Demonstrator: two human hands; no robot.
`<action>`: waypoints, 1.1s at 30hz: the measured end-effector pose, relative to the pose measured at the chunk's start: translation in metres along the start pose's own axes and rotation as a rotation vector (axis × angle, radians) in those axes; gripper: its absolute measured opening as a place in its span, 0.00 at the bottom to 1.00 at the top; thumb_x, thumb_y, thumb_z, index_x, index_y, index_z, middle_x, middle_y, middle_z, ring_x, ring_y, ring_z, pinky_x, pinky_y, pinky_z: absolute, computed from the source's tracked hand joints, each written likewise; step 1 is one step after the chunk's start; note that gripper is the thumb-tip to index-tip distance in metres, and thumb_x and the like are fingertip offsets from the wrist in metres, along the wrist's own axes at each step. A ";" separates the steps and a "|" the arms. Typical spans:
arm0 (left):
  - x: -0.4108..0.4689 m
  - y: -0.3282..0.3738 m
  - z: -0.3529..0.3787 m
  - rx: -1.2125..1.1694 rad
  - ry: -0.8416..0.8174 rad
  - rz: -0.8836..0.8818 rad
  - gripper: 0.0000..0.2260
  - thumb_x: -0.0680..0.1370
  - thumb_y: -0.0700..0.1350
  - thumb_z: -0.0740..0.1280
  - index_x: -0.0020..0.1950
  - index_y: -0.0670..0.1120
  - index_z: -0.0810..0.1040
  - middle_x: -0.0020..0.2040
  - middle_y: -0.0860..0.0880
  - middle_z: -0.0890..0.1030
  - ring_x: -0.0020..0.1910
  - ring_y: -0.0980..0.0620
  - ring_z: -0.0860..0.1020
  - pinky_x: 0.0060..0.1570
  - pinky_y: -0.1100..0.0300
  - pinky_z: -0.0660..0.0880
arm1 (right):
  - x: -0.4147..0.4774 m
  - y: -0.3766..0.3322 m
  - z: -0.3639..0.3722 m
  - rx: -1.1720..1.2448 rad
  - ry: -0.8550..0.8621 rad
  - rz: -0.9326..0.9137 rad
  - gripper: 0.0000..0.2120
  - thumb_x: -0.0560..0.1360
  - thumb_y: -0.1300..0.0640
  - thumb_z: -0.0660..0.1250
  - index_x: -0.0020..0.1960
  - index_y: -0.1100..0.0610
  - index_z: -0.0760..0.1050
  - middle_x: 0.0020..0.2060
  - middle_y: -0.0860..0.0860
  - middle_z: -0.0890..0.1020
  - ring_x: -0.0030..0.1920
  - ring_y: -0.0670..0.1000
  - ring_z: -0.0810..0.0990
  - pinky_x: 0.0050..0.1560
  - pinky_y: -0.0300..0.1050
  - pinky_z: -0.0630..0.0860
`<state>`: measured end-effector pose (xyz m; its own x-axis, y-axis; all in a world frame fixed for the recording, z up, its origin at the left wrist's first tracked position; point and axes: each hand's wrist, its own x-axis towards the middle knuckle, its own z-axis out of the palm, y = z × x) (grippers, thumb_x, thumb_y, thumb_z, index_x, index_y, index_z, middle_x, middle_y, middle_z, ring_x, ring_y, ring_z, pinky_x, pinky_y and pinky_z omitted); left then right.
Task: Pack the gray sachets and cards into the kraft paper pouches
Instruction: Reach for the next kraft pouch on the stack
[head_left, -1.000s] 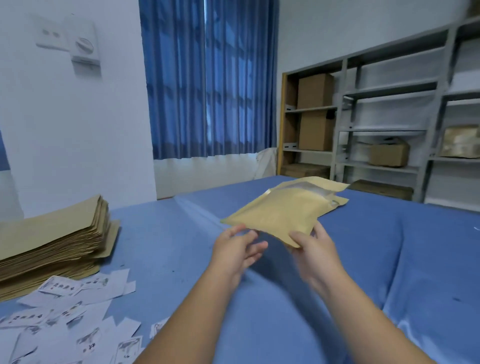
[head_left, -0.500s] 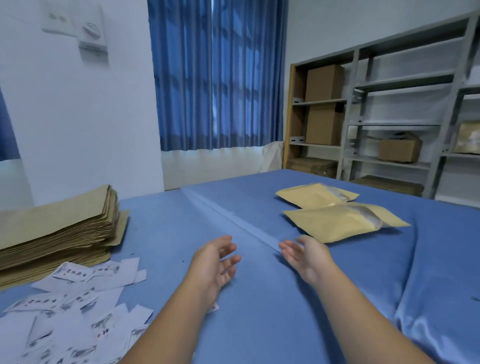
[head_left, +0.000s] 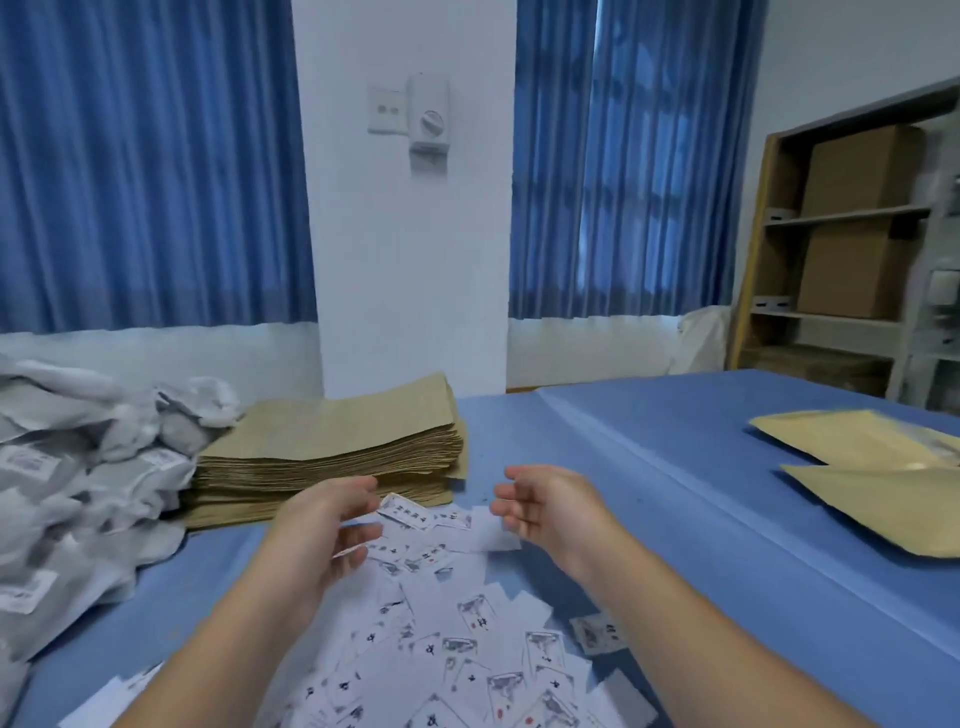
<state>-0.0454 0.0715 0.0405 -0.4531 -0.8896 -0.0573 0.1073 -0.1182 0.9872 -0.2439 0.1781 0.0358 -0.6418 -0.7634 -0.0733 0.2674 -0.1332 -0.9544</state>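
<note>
2 seemingly empty hands (head_left: 322, 525) (head_left: 553, 512) over cards (head_left: 467, 618)

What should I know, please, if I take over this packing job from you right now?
Left hand and right hand: both open and empty, hovering over the loose cards spread on the blue table.
Gray sachets: heaped at the far left.
Empty kraft pouches: stacked behind the cards, beside the sachets.
Done: two pouches lie at the right, apparently packed; I cannot tell whether they are sealed.
Left: take a card, a sachet and a fresh pouch, then likely carry on through the piles.
</note>
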 end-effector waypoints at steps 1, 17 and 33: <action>0.003 0.000 -0.019 -0.003 0.039 0.009 0.07 0.77 0.40 0.65 0.50 0.47 0.82 0.44 0.48 0.82 0.37 0.50 0.80 0.33 0.58 0.72 | 0.002 0.002 0.015 -0.024 -0.025 0.004 0.04 0.78 0.64 0.61 0.50 0.62 0.75 0.39 0.58 0.83 0.33 0.53 0.82 0.33 0.41 0.77; 0.043 -0.047 -0.065 0.404 0.164 -0.001 0.05 0.76 0.46 0.61 0.45 0.55 0.75 0.49 0.52 0.79 0.48 0.48 0.79 0.48 0.56 0.75 | 0.089 -0.006 0.133 -2.004 -0.172 -0.550 0.43 0.73 0.52 0.69 0.78 0.52 0.46 0.78 0.52 0.44 0.77 0.56 0.46 0.74 0.53 0.53; 0.024 -0.035 -0.060 0.641 0.159 0.206 0.12 0.77 0.49 0.63 0.61 0.56 0.72 0.58 0.56 0.68 0.43 0.60 0.76 0.42 0.62 0.72 | 0.052 -0.018 0.142 -2.171 -0.049 -0.901 0.26 0.76 0.63 0.57 0.72 0.50 0.61 0.39 0.50 0.72 0.42 0.56 0.74 0.29 0.44 0.61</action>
<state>-0.0064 0.0281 -0.0048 -0.3390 -0.9257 0.1680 -0.3895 0.3007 0.8706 -0.1804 0.0509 0.0903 -0.1010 -0.9304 0.3524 -0.8456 0.2669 0.4622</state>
